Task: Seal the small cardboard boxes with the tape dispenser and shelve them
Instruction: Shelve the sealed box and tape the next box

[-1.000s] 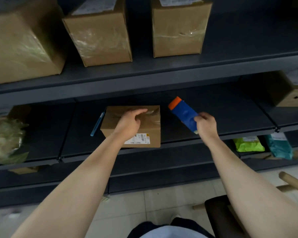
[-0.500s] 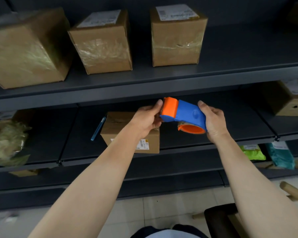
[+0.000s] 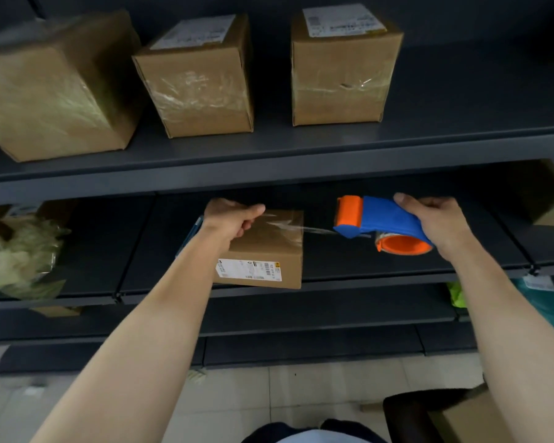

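Head view: tape dispenser beyond box edge

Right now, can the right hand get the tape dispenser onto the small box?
Probably yes: the right hand holds the tape dispenser beside the small box; only stretched tape lies between.

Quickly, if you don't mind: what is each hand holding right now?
Left hand: closed, pinching the end of the clear tape over the small box.
Right hand: closed around the tape dispenser.
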`<state>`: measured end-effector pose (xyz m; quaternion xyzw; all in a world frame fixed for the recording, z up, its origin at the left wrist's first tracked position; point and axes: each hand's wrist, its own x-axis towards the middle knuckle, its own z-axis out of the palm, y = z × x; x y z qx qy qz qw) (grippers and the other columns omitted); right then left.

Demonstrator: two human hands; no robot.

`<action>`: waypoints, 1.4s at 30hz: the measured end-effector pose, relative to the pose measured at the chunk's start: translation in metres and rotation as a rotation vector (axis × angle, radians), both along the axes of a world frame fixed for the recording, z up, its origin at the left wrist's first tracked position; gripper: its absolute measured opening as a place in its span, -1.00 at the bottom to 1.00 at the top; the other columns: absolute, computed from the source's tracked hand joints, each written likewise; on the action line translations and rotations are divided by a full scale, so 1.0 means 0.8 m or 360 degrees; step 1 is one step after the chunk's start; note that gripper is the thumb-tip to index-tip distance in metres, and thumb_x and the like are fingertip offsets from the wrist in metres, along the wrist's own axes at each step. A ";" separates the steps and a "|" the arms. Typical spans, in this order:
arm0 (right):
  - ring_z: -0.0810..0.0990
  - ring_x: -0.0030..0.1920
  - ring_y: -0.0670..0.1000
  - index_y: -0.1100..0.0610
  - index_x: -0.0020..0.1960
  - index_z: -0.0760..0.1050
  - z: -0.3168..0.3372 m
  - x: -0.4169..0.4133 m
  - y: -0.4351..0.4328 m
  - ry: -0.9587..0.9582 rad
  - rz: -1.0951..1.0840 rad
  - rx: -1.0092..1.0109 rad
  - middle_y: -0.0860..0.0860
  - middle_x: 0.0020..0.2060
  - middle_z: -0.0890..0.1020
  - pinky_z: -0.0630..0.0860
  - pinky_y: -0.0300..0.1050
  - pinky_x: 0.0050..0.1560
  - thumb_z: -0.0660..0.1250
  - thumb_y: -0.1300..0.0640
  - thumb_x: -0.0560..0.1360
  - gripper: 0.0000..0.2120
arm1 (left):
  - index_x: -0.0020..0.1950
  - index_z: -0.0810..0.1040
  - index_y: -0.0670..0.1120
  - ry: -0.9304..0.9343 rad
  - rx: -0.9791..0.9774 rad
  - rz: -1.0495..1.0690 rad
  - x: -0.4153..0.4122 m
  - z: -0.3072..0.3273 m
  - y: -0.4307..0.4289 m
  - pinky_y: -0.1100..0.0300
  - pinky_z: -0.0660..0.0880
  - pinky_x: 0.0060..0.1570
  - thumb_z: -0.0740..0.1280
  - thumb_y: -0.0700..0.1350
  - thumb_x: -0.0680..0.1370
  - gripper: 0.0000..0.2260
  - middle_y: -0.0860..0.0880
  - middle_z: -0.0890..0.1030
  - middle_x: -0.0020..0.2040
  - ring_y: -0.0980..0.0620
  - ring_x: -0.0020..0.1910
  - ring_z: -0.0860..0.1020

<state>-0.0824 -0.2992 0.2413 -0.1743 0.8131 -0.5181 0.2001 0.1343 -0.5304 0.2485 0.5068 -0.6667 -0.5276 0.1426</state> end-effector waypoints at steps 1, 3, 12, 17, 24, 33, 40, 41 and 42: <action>0.60 -0.14 0.13 0.08 -0.27 0.57 0.001 -0.002 -0.003 0.0026 0.0012 0.0045 0.07 -0.27 0.63 0.48 -0.05 -0.01 0.45 -0.12 0.41 -0.72 | -0.16 0.61 -0.17 -0.0037 -0.0060 0.0017 0.000 -0.004 0.001 0.27 0.48 -0.32 0.50 -0.02 0.41 -0.77 -0.04 0.58 -0.33 0.11 -0.41 0.49; 0.62 -0.12 0.15 0.10 -0.22 0.61 0.001 -0.007 -0.006 0.0068 0.0031 0.0148 0.11 -0.22 0.65 0.50 -0.01 0.02 0.46 -0.18 0.38 -0.68 | -0.18 0.62 -0.16 -0.0090 -0.0179 0.0040 -0.001 -0.012 0.000 0.22 0.51 -0.25 0.50 -0.01 0.40 -0.78 -0.02 0.60 -0.33 0.12 -0.41 0.50; 0.55 0.13 0.23 0.35 0.18 0.53 -0.001 0.012 -0.022 0.0110 0.0125 0.0518 0.28 0.12 0.58 0.45 0.01 0.12 0.40 -0.16 0.45 -0.41 | -0.09 0.67 -0.11 -0.0547 -0.0523 -0.0125 -0.014 -0.039 0.008 0.15 0.48 -0.16 0.41 0.11 0.47 -0.71 -0.08 0.66 -0.11 -0.03 -0.15 0.61; 0.54 0.15 0.23 0.32 0.21 0.52 0.002 0.029 -0.037 0.0225 0.0217 0.0656 0.28 0.16 0.57 0.44 -0.02 0.12 0.35 -0.18 0.49 -0.42 | -0.01 0.64 -0.12 -0.0817 -0.0647 -0.0214 -0.024 -0.041 0.006 0.15 0.44 -0.29 0.39 0.19 0.44 -0.61 -0.13 0.60 0.05 -0.08 -0.11 0.60; 0.60 -0.09 0.18 0.25 -0.04 0.60 0.011 0.023 -0.045 0.0407 0.0309 0.0824 0.22 -0.15 0.63 0.51 -0.01 -0.01 0.30 -0.28 0.46 -0.45 | 0.37 0.23 -0.09 -0.0779 -0.0917 -0.0232 -0.021 -0.035 0.015 -0.01 0.52 0.03 0.45 0.02 0.45 -0.39 -0.21 0.24 0.36 -0.22 0.18 0.49; 0.57 0.00 0.19 0.23 0.06 0.58 0.021 0.018 -0.044 0.0472 0.0280 0.0901 0.19 -0.02 0.62 0.51 0.00 0.08 0.29 -0.30 0.47 -0.43 | 0.23 0.51 -0.08 -0.0644 -0.1226 -0.0795 -0.023 -0.051 0.035 0.10 0.46 0.18 0.18 -0.27 0.60 -0.74 -0.04 0.45 0.27 -0.04 0.19 0.48; 0.48 -0.33 0.04 0.20 -0.12 0.56 0.023 0.016 -0.061 0.0627 0.0346 0.1085 0.11 -0.29 0.58 0.39 -0.13 -0.28 0.26 -0.35 0.45 -0.43 | 0.24 0.40 -0.04 -0.0862 -0.0814 -0.0606 -0.055 -0.047 0.035 -0.11 0.39 0.23 0.23 0.28 0.50 -0.52 -0.13 0.38 0.31 -0.18 0.29 0.36; 0.46 -0.35 0.02 0.17 -0.17 0.54 0.024 0.017 -0.064 0.0671 0.0353 0.1134 0.09 -0.34 0.54 0.34 -0.14 -0.32 0.24 -0.36 0.45 -0.44 | 0.35 0.33 -0.04 -0.0915 -0.0791 -0.0602 -0.060 -0.047 0.036 -0.14 0.32 0.28 0.25 0.30 0.48 -0.42 -0.13 0.30 0.38 -0.21 0.36 0.28; 0.45 -0.36 0.01 0.15 -0.22 0.51 0.026 0.017 -0.066 0.0705 0.0360 0.1174 0.08 -0.36 0.52 0.31 -0.14 -0.34 0.23 -0.36 0.45 -0.45 | 0.43 0.25 -0.03 -0.0955 -0.0759 -0.0593 -0.064 -0.046 0.037 -0.15 0.27 0.30 0.26 0.31 0.47 -0.35 -0.13 0.23 0.43 -0.23 0.40 0.22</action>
